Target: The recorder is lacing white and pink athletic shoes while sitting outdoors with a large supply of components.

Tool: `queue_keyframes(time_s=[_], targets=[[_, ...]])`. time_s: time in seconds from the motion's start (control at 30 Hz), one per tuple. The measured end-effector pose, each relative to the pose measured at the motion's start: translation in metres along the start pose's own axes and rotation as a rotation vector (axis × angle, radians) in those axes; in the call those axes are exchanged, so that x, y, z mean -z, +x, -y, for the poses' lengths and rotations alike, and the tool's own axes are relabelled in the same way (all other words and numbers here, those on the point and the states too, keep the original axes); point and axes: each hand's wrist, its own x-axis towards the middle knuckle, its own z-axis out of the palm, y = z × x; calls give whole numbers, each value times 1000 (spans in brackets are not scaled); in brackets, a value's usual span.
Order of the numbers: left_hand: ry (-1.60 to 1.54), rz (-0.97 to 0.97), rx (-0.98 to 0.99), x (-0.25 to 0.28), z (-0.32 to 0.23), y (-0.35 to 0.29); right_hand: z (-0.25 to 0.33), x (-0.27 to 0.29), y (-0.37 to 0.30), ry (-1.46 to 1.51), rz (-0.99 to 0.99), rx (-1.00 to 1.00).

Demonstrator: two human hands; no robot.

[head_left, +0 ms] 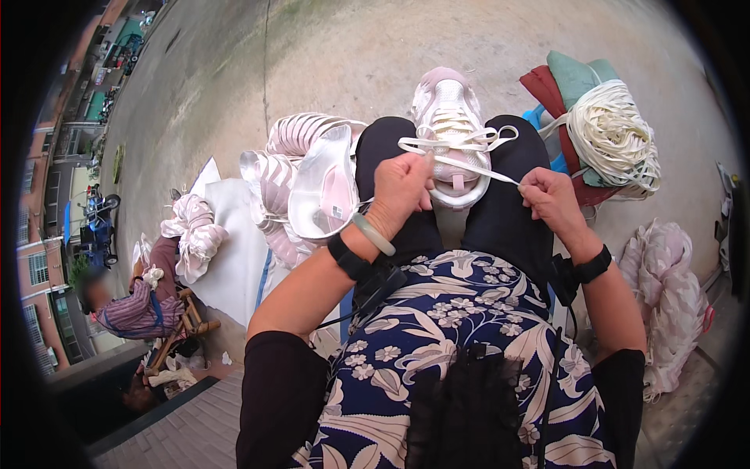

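A pink and white sneaker [451, 102] rests between my knees, its toe pointing away from me. White lace [476, 170] runs through its eyelets and forms loops over the tongue. My left hand [404, 183] is closed on the lace at the left of the shoe opening. To the right, my right hand [549, 205] pinches a lace end between thumb and finger, and the lace is stretched taut from the shoe to it. Just left of my left hand lies a group of pink and white sneaker uppers [269, 180], one with its pale lining [324, 187] facing up.
On the right, a thick bundle of cream laces [612, 129] lies over green and dark red cloth [576, 74]. Bundled pink-white pieces [664, 289] sit at lower right, another bundle [195, 230] at left on a white sheet [234, 227]. A person in stripes [129, 313] sits far left.
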Motion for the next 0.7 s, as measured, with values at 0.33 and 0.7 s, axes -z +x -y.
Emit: queue_keyframes(time_s=[0.33, 0.7], targets=[[163, 77, -74, -56, -9, 19, 19, -34, 34, 37, -46, 15], [73, 31, 14, -65, -1, 30, 13, -50, 49, 352, -78, -88]])
